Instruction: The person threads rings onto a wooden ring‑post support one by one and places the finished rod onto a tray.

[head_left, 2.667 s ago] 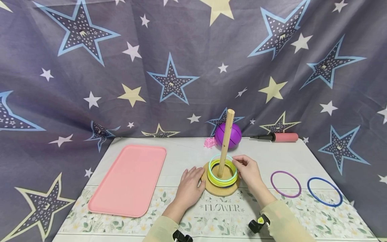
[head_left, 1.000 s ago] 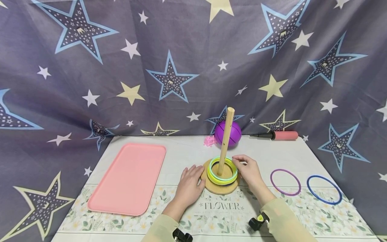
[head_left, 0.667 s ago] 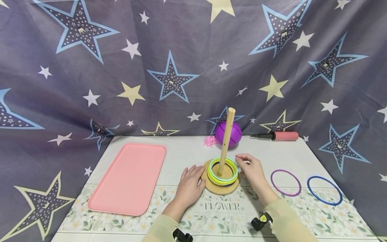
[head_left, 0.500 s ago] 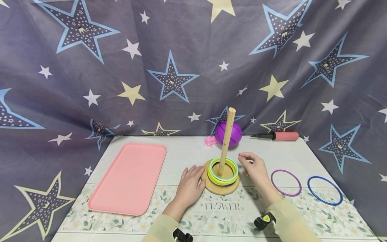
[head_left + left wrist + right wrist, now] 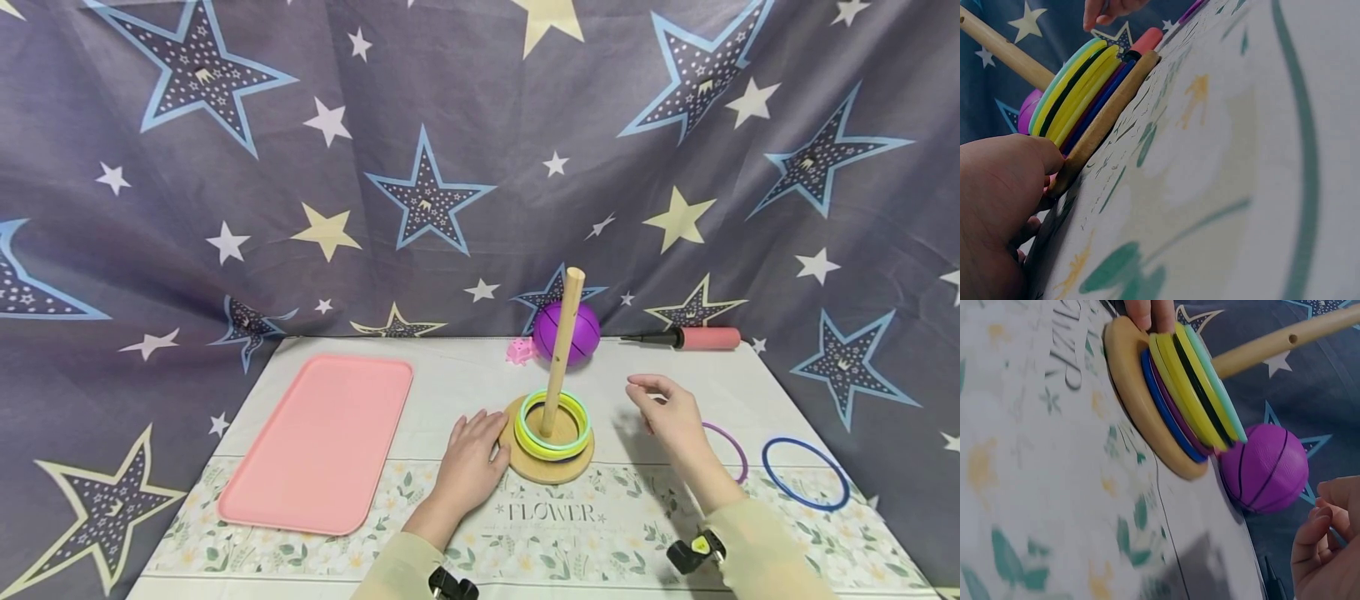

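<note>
A wooden peg stand has a round base [image 5: 550, 475] and an upright post [image 5: 564, 350]. Stacked around the post are several rings: a mint ring [image 5: 1217, 384] on top, then yellow ones [image 5: 1088, 94] with a dark one among them, then purple and blue lowest. My left hand [image 5: 471, 462] rests at the left edge of the base, fingers extended against it. To the right of the stand my right hand [image 5: 671, 421] hovers above the table with loosely bent fingers and nothing in them. It partly covers a loose purple ring [image 5: 744, 462]; farther right lies a blue ring [image 5: 828, 508].
A pink tray [image 5: 318, 446] lies on the left of the table. Behind the stand are a purple ball [image 5: 585, 337] and a small pink toy [image 5: 519, 352]. A hand pump [image 5: 708, 338] lies along the back edge, before a starry curtain [image 5: 480, 100].
The mint ring has come down flat onto the stack. My right hand has let go of it and moved right, over part of the loose purple ring. The left hand stays put.
</note>
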`<state>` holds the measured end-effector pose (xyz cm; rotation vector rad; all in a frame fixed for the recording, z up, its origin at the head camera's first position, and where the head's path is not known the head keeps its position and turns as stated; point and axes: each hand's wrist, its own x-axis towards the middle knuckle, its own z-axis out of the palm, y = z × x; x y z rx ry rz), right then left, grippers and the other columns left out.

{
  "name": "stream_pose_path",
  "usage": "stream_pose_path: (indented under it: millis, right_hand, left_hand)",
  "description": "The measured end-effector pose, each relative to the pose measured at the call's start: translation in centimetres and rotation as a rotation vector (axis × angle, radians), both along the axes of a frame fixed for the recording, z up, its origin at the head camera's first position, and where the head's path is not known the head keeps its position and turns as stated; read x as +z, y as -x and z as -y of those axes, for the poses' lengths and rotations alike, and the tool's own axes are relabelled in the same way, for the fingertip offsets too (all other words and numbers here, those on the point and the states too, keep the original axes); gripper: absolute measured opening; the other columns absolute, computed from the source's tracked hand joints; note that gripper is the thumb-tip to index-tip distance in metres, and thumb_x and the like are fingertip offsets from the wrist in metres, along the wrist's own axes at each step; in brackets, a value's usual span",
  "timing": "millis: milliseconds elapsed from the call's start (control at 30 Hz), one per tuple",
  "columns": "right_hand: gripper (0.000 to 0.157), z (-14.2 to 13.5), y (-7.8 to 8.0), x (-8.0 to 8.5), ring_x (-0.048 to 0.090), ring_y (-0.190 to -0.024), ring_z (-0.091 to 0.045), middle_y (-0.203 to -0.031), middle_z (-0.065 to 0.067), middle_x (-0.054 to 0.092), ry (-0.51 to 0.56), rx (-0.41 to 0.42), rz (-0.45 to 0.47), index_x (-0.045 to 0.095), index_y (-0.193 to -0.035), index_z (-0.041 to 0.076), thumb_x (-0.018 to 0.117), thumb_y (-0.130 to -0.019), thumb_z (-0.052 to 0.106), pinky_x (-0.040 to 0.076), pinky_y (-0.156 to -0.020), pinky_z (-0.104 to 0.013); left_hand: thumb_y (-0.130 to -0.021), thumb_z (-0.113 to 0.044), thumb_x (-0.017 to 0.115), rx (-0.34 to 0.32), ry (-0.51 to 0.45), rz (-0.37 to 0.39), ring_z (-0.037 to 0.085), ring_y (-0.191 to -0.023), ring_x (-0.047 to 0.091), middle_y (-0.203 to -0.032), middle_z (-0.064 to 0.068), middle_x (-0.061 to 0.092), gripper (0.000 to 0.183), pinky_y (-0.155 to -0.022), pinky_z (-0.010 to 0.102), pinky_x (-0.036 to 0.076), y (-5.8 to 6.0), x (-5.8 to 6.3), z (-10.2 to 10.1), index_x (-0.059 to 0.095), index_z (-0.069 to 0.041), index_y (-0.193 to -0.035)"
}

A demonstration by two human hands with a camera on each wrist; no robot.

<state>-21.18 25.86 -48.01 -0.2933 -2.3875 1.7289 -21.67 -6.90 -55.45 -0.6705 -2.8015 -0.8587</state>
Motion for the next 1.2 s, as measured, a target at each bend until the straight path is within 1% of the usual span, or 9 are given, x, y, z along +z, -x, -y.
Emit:
stream_pose_path:
  millis: [233, 400, 533, 567, 667, 800, 900, 967, 1200]
  right_hand:
    - [0.044, -2.3, -0.8, 0.7, 0.052, -0.061, -0.009, -0.083, 0.002, 0.060, -0.085, 0.002, 0.004, 0.068, -0.143, 0.001, 0.071, -0.111, 0.031, 0.048, -0.053, -0.026]
    - [0.046, -4.1, -1.4, 1.1, 0.050, -0.060, -0.009, -0.080, 0.004, 0.059, -0.105, 0.002, -0.009, 0.067, -0.143, 0.001, 0.070, -0.111, 0.034, 0.045, -0.050, -0.026]
    - [0.048, -5.4, -1.8, 1.2, 0.051, -0.061, -0.009, -0.085, 0.004, 0.061, -0.129, 0.004, -0.011, 0.066, -0.144, 0.001, 0.069, -0.112, 0.035, 0.048, -0.051, -0.028]
    - [0.048, -5.8, -1.8, 1.2, 0.052, -0.062, -0.009, -0.090, 0.004, 0.062, -0.140, 0.004, -0.010, 0.066, -0.145, 0.001, 0.069, -0.112, 0.036, 0.050, -0.052, -0.028]
    - [0.049, -6.8, -2.1, 1.1, 0.054, -0.063, -0.010, -0.091, 0.002, 0.063, -0.158, -0.002, -0.004, 0.065, -0.146, 0.001, 0.069, -0.112, 0.036, 0.052, -0.054, -0.028]
    - [0.047, -8.1, -2.6, 0.9, 0.055, -0.062, -0.011, -0.085, 0.005, 0.064, -0.174, -0.023, -0.015, 0.067, -0.143, -0.001, 0.070, -0.111, 0.034, 0.051, -0.053, -0.029]
    - [0.042, -8.9, -3.1, 0.9, 0.055, -0.061, -0.011, -0.082, 0.006, 0.064, -0.181, -0.041, -0.020, 0.069, -0.137, 0.001, 0.071, -0.111, 0.033, 0.049, -0.050, -0.029]
    - [0.039, -9.3, -3.5, 0.9, 0.055, -0.060, -0.012, -0.084, 0.008, 0.064, -0.180, -0.052, -0.016, 0.070, -0.135, 0.003, 0.071, -0.111, 0.033, 0.048, -0.049, -0.029]
    - [0.035, -11.1, -4.5, 0.7, 0.056, -0.064, -0.011, -0.090, 0.010, 0.065, -0.219, -0.074, -0.011, 0.073, -0.131, 0.008, 0.072, -0.110, 0.037, 0.050, -0.053, -0.028]
  left_hand:
    - [-0.110, -0.021, 0.063, -0.002, -0.007, -0.001, 0.038, -0.157, 0.045, -0.160, 0.015, 0.060, 0.051, -0.134, 0.062, 0.021, 0.0, 0.1, 0.0, 0.059, -0.002, -0.157]
    - [-0.110, -0.019, 0.063, -0.004, -0.006, -0.007, 0.038, -0.156, 0.045, -0.159, 0.015, 0.060, 0.050, -0.134, 0.062, 0.022, 0.0, 0.1, 0.0, 0.059, -0.001, -0.156]
    - [-0.109, -0.019, 0.063, -0.003, -0.005, -0.006, 0.039, -0.156, 0.046, -0.159, 0.016, 0.061, 0.050, -0.133, 0.062, 0.023, -0.1, 0.2, 0.0, 0.060, -0.001, -0.156]
    - [-0.109, -0.019, 0.063, -0.003, -0.005, -0.003, 0.039, -0.156, 0.045, -0.159, 0.016, 0.060, 0.050, -0.133, 0.062, 0.023, -0.1, 0.2, 0.0, 0.060, -0.001, -0.156]
    - [-0.110, -0.020, 0.063, -0.001, -0.005, 0.002, 0.038, -0.156, 0.045, -0.159, 0.015, 0.060, 0.051, -0.134, 0.062, 0.022, -0.1, 0.1, 0.1, 0.060, -0.002, -0.157]
    - [-0.111, -0.022, 0.062, 0.000, -0.001, 0.005, 0.037, -0.157, 0.044, -0.160, 0.014, 0.059, 0.051, -0.135, 0.061, 0.020, 0.1, 0.0, 0.1, 0.059, -0.003, -0.158]
    - [-0.111, -0.022, 0.062, 0.000, -0.001, -0.001, 0.037, -0.157, 0.044, -0.160, 0.014, 0.060, 0.050, -0.134, 0.061, 0.020, 0.1, 0.0, 0.1, 0.059, -0.003, -0.157]
    - [-0.110, -0.022, 0.062, 0.000, -0.002, -0.003, 0.037, -0.157, 0.044, -0.160, 0.014, 0.060, 0.050, -0.134, 0.061, 0.020, 0.1, 0.0, 0.1, 0.059, -0.003, -0.157]
    - [-0.111, -0.022, 0.062, -0.002, 0.002, 0.006, 0.037, -0.158, 0.044, -0.160, 0.014, 0.060, 0.050, -0.135, 0.061, 0.020, 0.1, 0.0, 0.1, 0.059, -0.003, -0.157]
